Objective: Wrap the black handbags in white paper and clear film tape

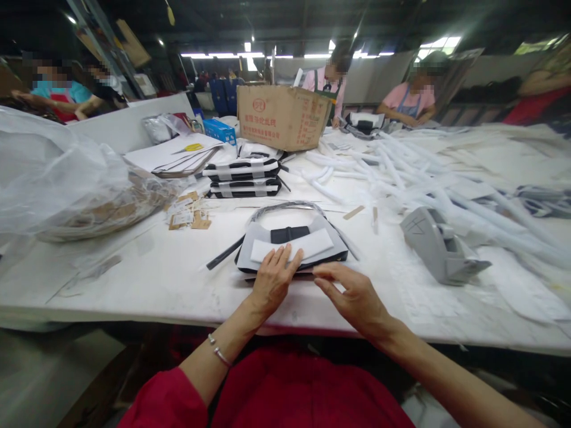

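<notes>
A black bag (341, 257) with a wrapped, arched handle lies on the white table in front of me. Grey-white sheet covers its upper side, and a white foam strip (312, 242) rests over that, below a black flap piece (289, 234). My left hand (274, 276) lies with fingers spread on the strip and the bag's front edge. At the bag's near right corner is my right hand (350, 291), thumb and index finger slightly apart, with nothing visible between them.
Grey tape dispenser (435, 246) at right; heaped white foam strips (392, 160) behind it. Stacked wrapped black bags (244, 179), a cardboard box (281, 116) and brown tags (200, 220) lie beyond the bag. Clear plastic (66, 178) fills the left. Several people work across the table.
</notes>
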Motion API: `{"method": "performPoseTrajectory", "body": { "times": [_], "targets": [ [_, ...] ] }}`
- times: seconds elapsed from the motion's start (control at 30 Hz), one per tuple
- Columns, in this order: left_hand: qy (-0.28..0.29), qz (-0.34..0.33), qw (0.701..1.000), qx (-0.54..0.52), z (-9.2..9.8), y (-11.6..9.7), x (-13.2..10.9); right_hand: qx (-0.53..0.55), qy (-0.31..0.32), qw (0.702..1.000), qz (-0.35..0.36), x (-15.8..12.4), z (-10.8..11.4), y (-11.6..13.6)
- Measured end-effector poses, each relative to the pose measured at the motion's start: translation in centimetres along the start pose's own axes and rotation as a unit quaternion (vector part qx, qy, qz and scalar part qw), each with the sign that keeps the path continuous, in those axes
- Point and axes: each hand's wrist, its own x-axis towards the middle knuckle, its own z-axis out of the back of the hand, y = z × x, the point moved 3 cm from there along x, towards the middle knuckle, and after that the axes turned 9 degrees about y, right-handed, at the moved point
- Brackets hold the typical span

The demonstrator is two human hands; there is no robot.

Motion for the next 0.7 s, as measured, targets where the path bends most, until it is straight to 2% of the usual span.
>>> {"method": "performPoseTrajectory", "body": {
  "times": [0.03,0.1,0.17,0.27,0.4,0.6,0.7],
  "targets": [
    [-0.003,0.000,1.000,0.002,-0.1,0.0,-0.1,-0.100,-0.007,0.991,0.085,0.4,0.3,0.9],
    [-0.013,-0.002,1.000,0.012,-0.3,0.0,-0.1,-0.261,0.015,0.945,0.194,1.5,0.5,1.3],
    [-0.025,-0.001,0.999,0.030,-0.5,-0.1,-0.2,-0.358,0.047,0.902,0.235,2.9,0.4,0.2],
    [-0.031,0.001,0.998,0.057,-0.7,-0.3,-0.2,-0.417,0.068,0.872,0.248,4.3,0.2,-2.5],
    [-0.005,-0.016,0.996,0.082,-0.4,-0.6,-0.1,-0.441,0.071,0.858,0.254,4.4,-0.1,-4.5],
    [0.066,-0.018,0.992,0.106,0.6,-1.3,1.0,-0.425,0.067,0.866,0.256,4.7,-0.2,-5.2],
    [0.077,-0.007,0.990,0.117,0.6,-1.9,1.6,-0.423,0.061,0.867,0.257,4.8,-0.2,-5.6]
  ]
}}
